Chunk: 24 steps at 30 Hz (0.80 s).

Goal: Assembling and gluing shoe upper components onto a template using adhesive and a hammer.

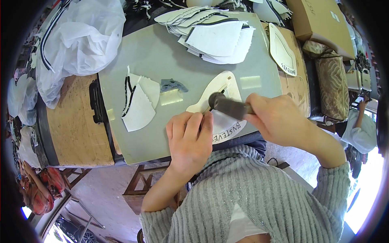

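A cream template (231,86) with dark lettering along its lower edge lies on a grey-green board (146,54), right beside the left hand (188,139), whose bent fingers rest at its left edge; whether they pinch anything cannot be told. The right hand (279,119), to the template's right, is closed around the handle of a hammer (229,107), its blurred head over the template's middle. Left of these lie a dark grey scrap (173,85) and two white pieces (139,105). Behind is a pile of white scalloped pieces (216,38). The board sits on a wooden table (77,135), with a second template (281,50) at upper right.
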### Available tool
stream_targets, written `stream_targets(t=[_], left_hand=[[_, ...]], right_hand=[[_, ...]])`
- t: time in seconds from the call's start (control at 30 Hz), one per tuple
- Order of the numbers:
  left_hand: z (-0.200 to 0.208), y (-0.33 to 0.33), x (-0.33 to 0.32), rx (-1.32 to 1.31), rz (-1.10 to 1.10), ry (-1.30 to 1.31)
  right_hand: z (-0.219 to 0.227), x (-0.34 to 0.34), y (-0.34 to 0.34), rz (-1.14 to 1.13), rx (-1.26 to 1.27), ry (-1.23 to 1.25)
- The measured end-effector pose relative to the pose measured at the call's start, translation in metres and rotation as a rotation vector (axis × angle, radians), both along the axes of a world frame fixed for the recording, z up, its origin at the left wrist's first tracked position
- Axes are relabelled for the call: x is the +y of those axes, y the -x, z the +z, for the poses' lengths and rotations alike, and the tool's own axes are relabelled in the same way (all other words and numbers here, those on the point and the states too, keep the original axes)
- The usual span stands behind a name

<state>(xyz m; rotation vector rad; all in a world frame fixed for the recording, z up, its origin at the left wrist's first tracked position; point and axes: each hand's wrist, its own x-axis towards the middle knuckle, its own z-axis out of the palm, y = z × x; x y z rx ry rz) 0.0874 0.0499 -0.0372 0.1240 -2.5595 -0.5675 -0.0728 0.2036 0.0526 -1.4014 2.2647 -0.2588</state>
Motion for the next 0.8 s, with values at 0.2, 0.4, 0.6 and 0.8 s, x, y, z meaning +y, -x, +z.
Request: stream_targets(t=[0.2,0.4,0.6,0.8], left_hand=[[-0.002,0.001,-0.001,0.01,-0.022,0.005],[0.003,-0.002,-0.003,-0.014,-0.03,-0.001],[0.001,-0.006,-0.009,-0.012,-0.042,-0.175],[0.004,-0.004,-0.012,0.002,-0.047,-0.23]], right_hand=[[0.002,-0.002,-0.001,0.037,0.03,-0.046],[0.002,-0.003,-0.001,0.062,0.032,-0.036],[0.001,-0.007,0.004,0.151,0.026,-0.167],[0.006,-0.012,0.008,0.178,0.016,-0.231]])
